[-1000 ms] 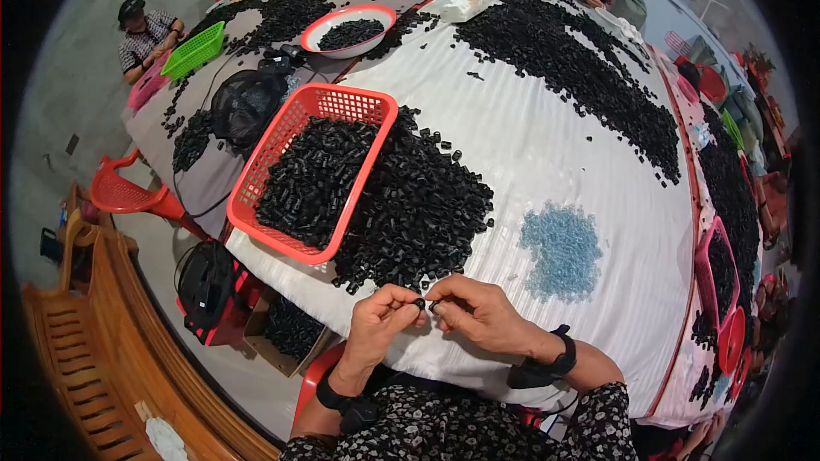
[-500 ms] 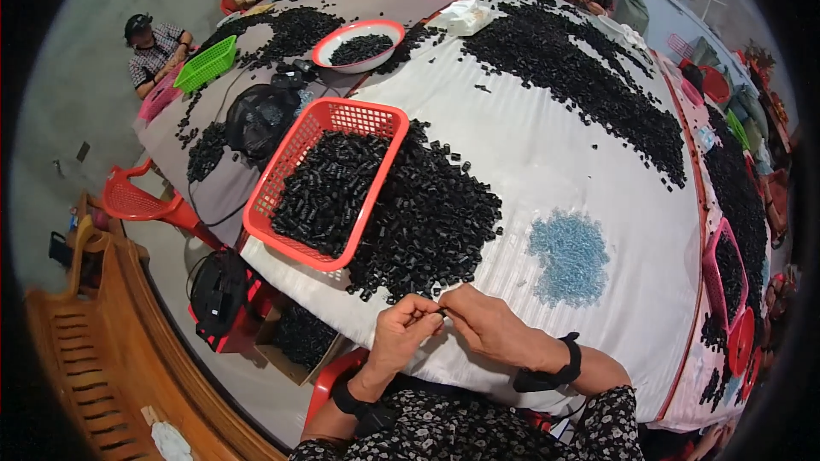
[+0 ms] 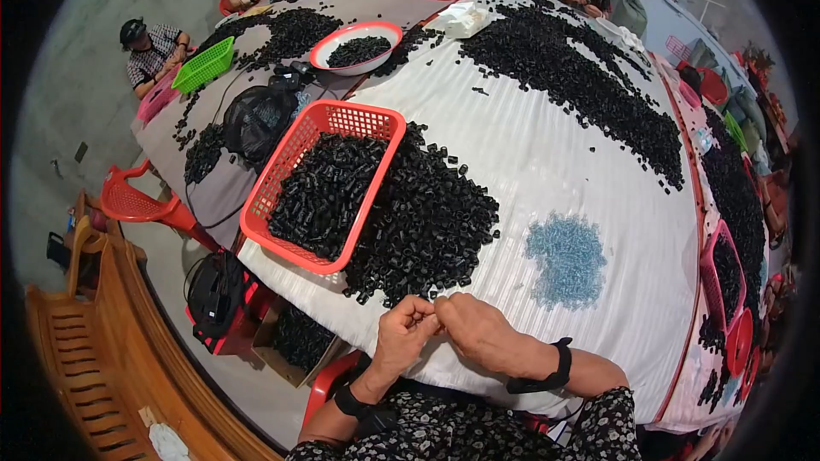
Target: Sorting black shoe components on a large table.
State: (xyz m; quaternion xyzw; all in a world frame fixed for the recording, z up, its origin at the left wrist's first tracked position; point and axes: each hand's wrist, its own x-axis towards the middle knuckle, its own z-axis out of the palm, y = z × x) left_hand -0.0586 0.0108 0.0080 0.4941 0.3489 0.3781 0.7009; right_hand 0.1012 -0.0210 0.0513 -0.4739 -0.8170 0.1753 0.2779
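Note:
My left hand (image 3: 403, 335) and my right hand (image 3: 480, 330) meet fingertip to fingertip above the near edge of the white-covered table. Both are closed in a pinch, and whatever lies between the fingers is hidden. Just beyond them spreads a heap of small black plastic pieces (image 3: 427, 222). Left of that heap a red plastic basket (image 3: 256, 226) holds more such black pieces. To the right of my hands lies a flat patch of small clear bluish pieces (image 3: 565, 260).
Farther back lie a long spread of black pieces (image 3: 581, 77), a red-rimmed white basin (image 3: 323, 64) and a green basket (image 3: 184, 77). Several people sit around the table's far side. A wooden bench (image 3: 94, 358) and a red chair (image 3: 141, 201) stand at the left.
My hands stay together at nearly the same place. The small dark piece that showed between my fingertips is now out of sight. The view has shifted slightly.

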